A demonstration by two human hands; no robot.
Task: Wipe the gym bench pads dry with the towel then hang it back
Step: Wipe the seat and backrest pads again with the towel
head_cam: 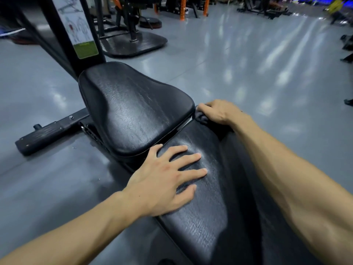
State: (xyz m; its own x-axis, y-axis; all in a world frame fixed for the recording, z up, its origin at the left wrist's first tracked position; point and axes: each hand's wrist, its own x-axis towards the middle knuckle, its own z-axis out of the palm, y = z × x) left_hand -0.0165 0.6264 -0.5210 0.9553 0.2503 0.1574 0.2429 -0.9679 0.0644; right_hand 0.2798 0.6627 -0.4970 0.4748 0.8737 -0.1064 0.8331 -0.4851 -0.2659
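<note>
Fingers point(193, 156) of the left hand point(162, 180) lie straight and spread, flat on the long back pad point(202, 217) at lower centre, holding nothing, just bracing. Right hand point(219, 111) at centre right has its fingers curled down over a dark bunched towel point(201, 116), gripping it against the far right corner of the long pad, right at the gap where the seat pad point(133, 111) begins. Only a small wad of towel shows under the hand; the rest is hidden.

Seat pad sits centre frame, tilted up a little, cracked black vinyl with a sheen; cannot tell wet from glare. Black upright post point(76, 31) with an exercise sticker stands upper left, grey floor point(248, 64) all round, other gym machines blurred along the top edge.

Step in hand, as I judge it: wiping, at the pad junction on the right edge. Task looks mid-way, hanging not yet started. Next move likely calls for dragging the towel across the seat pad or back down the long pad, keeping pressure flat, and shifting the left hand out of the path. Hanging spot not visible in frame
</note>
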